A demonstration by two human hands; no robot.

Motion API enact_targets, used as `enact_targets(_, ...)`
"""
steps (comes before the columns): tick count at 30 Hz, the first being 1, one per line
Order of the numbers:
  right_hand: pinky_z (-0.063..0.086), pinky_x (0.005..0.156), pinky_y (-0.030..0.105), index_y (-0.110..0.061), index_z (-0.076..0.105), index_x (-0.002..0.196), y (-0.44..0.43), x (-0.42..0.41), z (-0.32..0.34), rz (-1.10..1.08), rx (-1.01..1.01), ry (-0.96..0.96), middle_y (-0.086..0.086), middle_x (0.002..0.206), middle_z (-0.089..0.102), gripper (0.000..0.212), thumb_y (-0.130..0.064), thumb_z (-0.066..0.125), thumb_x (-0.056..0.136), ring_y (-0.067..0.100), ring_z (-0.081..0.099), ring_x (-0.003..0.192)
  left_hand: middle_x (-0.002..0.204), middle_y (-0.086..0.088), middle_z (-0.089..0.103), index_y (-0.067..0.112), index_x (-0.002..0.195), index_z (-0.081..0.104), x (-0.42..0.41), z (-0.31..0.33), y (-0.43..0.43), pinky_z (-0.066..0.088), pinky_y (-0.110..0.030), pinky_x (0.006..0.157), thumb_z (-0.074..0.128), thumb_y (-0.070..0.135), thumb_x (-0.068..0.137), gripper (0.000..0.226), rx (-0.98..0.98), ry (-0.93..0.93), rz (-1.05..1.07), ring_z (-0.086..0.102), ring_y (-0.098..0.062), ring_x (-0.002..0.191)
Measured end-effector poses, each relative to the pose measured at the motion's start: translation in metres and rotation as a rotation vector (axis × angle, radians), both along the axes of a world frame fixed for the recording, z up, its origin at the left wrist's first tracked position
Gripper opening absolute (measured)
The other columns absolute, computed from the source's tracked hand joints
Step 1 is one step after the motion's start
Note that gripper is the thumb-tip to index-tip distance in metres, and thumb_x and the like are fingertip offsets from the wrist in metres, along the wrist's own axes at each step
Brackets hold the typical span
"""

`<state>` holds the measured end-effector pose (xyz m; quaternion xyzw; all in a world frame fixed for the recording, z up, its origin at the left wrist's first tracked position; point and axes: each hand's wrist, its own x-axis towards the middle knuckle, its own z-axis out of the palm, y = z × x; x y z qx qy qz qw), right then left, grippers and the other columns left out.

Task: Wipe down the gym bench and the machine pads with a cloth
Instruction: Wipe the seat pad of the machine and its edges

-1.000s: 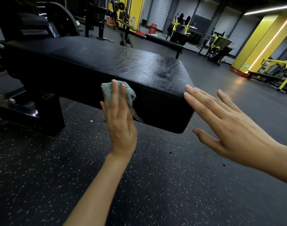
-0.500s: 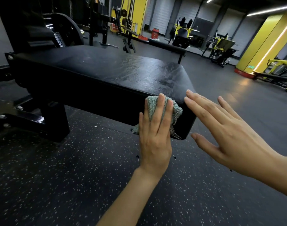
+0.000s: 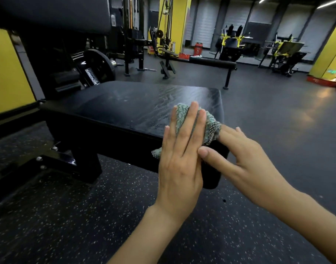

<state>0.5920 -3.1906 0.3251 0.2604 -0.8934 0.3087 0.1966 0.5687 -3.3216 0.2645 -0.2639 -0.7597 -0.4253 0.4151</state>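
A black padded gym bench [image 3: 125,103] fills the middle of the head view, its top streaked with damp wipe marks. My left hand [image 3: 180,155] lies flat with straight fingers on a green-grey cloth [image 3: 211,124], pressing it over the bench's near right corner. A tail of the cloth hangs below the hand on the bench's side. My right hand [image 3: 245,155] rests beside it on the bench's right end, fingers extended, its fingertips touching the cloth's edge and its thumb against my left hand.
The bench's black steel frame and bolted foot [image 3: 54,159] stand to the left on speckled rubber flooring. A weight plate [image 3: 98,69] and a rack rise behind. Another flat bench [image 3: 214,63], yellow machines [image 3: 285,48] and yellow pillars stand farther back.
My left hand slid the cloth rightward along the bench's side and up over the right corner. My right hand closed in from the right and now touches the cloth. The view rose.
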Motion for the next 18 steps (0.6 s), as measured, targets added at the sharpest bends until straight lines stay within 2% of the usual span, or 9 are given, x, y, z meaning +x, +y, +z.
enact_targets(2,0.019,0.119,0.059,-0.055,0.051,0.118,-0.004,-0.004,0.005,0.064,-0.119,0.01,-0.041,0.119,0.055,0.026,-0.056,0.044,0.093,-0.012,0.051,0.117,0.165,-0.004,0.018,0.007,0.154,0.02,-0.003,0.014,-0.001,0.008,-0.046,0.125,0.033,0.008,0.104,0.052,-0.011,0.015,-0.012,0.013,-0.028,0.154)
enact_targets(5,0.036,0.109,0.06,-0.05,0.054,0.117,-0.007,-0.01,0.011,0.13,-0.243,0.06,-0.038,0.113,0.06,0.022,-0.046,0.048,0.096,-0.009,0.057,0.11,0.166,-0.004,0.015,0.009,0.155,0.018,-0.007,0.031,0.001,0.008,-0.047,0.125,0.036,0.006,0.103,0.055,-0.01,0.01,-0.035,0.009,-0.021,0.154)
enact_targets(7,0.043,0.105,0.052,-0.038,0.061,0.117,-0.007,-0.016,0.014,0.154,-0.33,0.065,-0.028,0.11,0.066,0.021,-0.039,0.052,0.098,-0.001,0.062,0.107,0.167,-0.003,0.014,0.011,0.156,0.017,-0.01,0.042,0.003,0.009,-0.05,0.125,0.036,0.006,0.103,0.056,-0.015,-0.006,-0.055,0.007,-0.018,0.154)
enact_targets(9,0.048,0.095,0.033,-0.024,0.065,0.117,-0.007,-0.024,0.016,0.171,-0.419,0.056,-0.019,0.104,0.07,0.023,-0.031,0.053,0.099,0.003,0.065,0.102,0.167,-0.001,0.012,0.011,0.156,0.017,-0.012,0.052,0.005,0.013,-0.05,0.125,0.038,0.003,0.102,0.058,-0.011,-0.037,-0.094,0.006,-0.014,0.154)
enact_targets(11,0.05,0.081,0.024,-0.019,0.068,0.11,-0.007,-0.029,0.019,0.192,-0.503,0.056,-0.015,0.093,0.071,0.02,-0.027,0.054,0.098,0.004,0.066,0.091,0.167,-0.001,0.01,0.011,0.156,0.017,-0.013,0.063,0.006,0.014,-0.044,0.125,0.042,0.0,0.1,0.063,-0.012,-0.078,-0.142,0.005,-0.01,0.154)
enact_targets(13,0.053,0.071,0.032,-0.016,0.07,0.1,-0.008,-0.033,0.023,0.207,-0.615,0.075,-0.004,0.083,0.071,0.016,-0.022,0.056,0.098,0.013,0.065,0.077,0.167,0.0,0.008,0.011,0.157,0.017,-0.014,0.073,0.007,0.012,-0.036,0.126,0.046,-0.001,0.097,0.068,-0.051,-0.1,-0.173,0.004,-0.008,0.153)
enact_targets(15,0.054,0.078,0.048,-0.01,0.071,0.102,-0.005,-0.036,0.026,0.237,-0.787,0.053,0.015,0.091,0.072,0.016,-0.012,0.056,0.099,0.027,0.065,0.08,0.167,0.001,0.006,0.011,0.158,0.017,-0.014,0.081,0.007,0.011,-0.026,0.124,0.052,-0.001,0.094,0.073,-0.132,-0.112,-0.203,0.003,-0.005,0.153)
enact_targets(16,0.054,0.083,0.049,-0.008,0.072,0.104,-0.002,-0.038,0.028,0.255,-0.886,0.018,0.02,0.097,0.072,0.017,-0.008,0.055,0.099,0.024,0.066,0.083,0.167,0.003,0.005,0.012,0.158,0.016,-0.015,0.084,0.007,0.01,-0.02,0.122,0.054,0.001,0.093,0.076,-0.181,-0.122,-0.217,0.003,-0.003,0.152)
enact_targets(18,0.056,0.084,0.04,-0.009,0.071,0.105,0.005,-0.042,0.031,0.273,-1.049,-0.054,0.017,0.1,0.074,0.019,-0.004,0.054,0.099,0.019,0.067,0.091,0.167,0.007,0.004,0.016,0.159,0.014,-0.018,0.089,0.006,0.01,-0.011,0.117,0.056,0.006,0.093,0.078,-0.283,-0.137,-0.226,0.003,0.0,0.152)
